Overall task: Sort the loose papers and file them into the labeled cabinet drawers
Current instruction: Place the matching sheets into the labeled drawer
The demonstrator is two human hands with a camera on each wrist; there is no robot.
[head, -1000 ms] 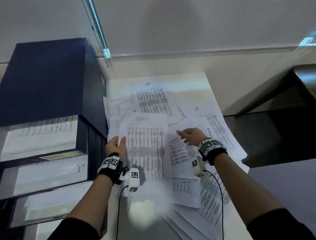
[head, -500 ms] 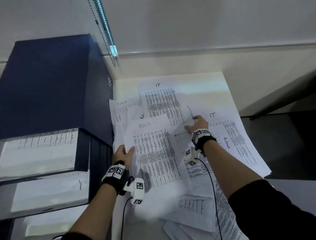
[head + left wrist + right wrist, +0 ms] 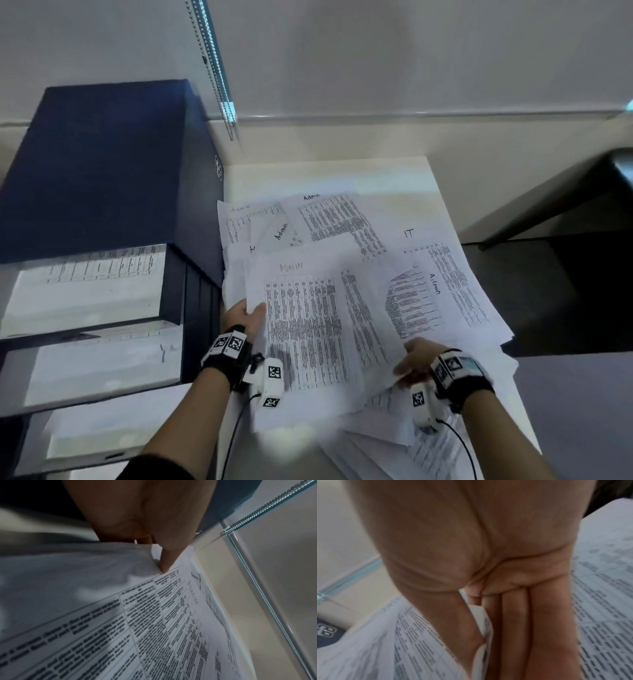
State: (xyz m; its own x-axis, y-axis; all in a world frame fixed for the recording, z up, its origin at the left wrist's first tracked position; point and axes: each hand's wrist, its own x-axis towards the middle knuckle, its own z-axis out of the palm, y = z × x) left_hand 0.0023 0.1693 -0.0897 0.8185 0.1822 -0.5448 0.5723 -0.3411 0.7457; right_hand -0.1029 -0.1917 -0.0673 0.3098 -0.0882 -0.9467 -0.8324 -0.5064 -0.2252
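Left hand [image 3: 244, 317] pinches left edge of Admin sheets [image 3: 308, 329]; right hand [image 3: 416, 359] pinches their right edge. Sheets between hands, over loose papers [image 3: 455, 274] on desk [image 3: 325, 174]. Cabinet drawers [image 3: 89, 291] open, left of left hand.

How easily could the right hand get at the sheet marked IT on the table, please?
Probably not at once: the right hand pinches the Admin sheets that the left hand also holds. The IT sheet lies uncovered beyond it, so letting go would free the way.
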